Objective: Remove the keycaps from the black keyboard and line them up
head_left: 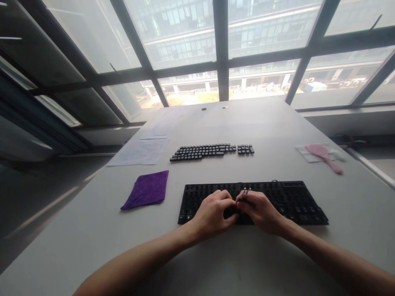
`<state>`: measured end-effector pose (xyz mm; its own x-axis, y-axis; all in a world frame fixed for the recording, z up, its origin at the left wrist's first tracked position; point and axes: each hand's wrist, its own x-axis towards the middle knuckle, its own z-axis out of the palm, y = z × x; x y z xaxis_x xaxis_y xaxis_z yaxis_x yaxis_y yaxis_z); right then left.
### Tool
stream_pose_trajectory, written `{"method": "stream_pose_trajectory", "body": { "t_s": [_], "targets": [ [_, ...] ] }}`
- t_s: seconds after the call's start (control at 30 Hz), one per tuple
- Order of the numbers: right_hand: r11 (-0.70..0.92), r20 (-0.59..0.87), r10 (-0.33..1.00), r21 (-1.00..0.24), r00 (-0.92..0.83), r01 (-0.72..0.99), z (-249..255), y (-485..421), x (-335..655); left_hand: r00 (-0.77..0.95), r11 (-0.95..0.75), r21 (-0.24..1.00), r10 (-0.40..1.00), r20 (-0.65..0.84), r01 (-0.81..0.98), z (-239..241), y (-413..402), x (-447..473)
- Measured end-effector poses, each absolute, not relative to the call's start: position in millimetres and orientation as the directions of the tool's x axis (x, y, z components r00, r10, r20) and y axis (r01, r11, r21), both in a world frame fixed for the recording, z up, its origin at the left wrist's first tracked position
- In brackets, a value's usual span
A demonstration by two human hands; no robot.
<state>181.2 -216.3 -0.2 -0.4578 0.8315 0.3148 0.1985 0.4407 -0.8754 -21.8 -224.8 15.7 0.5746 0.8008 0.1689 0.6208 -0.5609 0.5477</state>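
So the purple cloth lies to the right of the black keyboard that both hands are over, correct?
No: the head view shows the purple cloth lying to the left of the black keyboard. The left hand and right hand are indeed over it.

The keyboard (293,199) is looking like black plastic, mostly matt, and the keys (203,152) beyond it are showing similar plastic, their tops reflecting some light. The tool (246,192) I am holding is shining at its ends like metal. The table (271,127) is appearing smooth, with a soft sheen. The cloth (146,190) is looking soft and matt; the sheets (138,152) are seeming matt paper. The brush (319,152) is resembling smooth plastic, and the wrap (304,155) under it, thin plastic. The panes (262,33) are showing smooth glass.
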Motion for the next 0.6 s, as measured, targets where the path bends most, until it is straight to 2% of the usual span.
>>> {"method": "stream_pose_trajectory", "body": {
  "t_s": [0.27,0.47,0.53,0.6],
  "targets": [
    [0.423,0.331,0.849,-0.893,-0.413,0.155,0.5,-216.9,184.1,0.522,-0.54,0.623,0.82,0.236,0.566,6.7,-225.6,-17.9],
    [0.539,0.443,0.816,-0.815,-0.371,0.213,-2.9,-219.6,179.5,0.487,-0.581,0.64,0.802,0.346,0.503,1.4,-230.6,-20.2],
    [0.517,0.421,0.841,-0.811,-0.34,0.275,-5.7,-220.1,177.7,0.485,-0.615,0.613,0.782,0.392,0.496,1.2,-231.3,-21.9],
    [0.458,0.364,0.876,-0.832,-0.316,0.313,-8.5,-219.9,176.7,0.549,-0.687,0.527,0.722,0.421,0.5,3.2,-231.3,-22.9]
  ]
}}
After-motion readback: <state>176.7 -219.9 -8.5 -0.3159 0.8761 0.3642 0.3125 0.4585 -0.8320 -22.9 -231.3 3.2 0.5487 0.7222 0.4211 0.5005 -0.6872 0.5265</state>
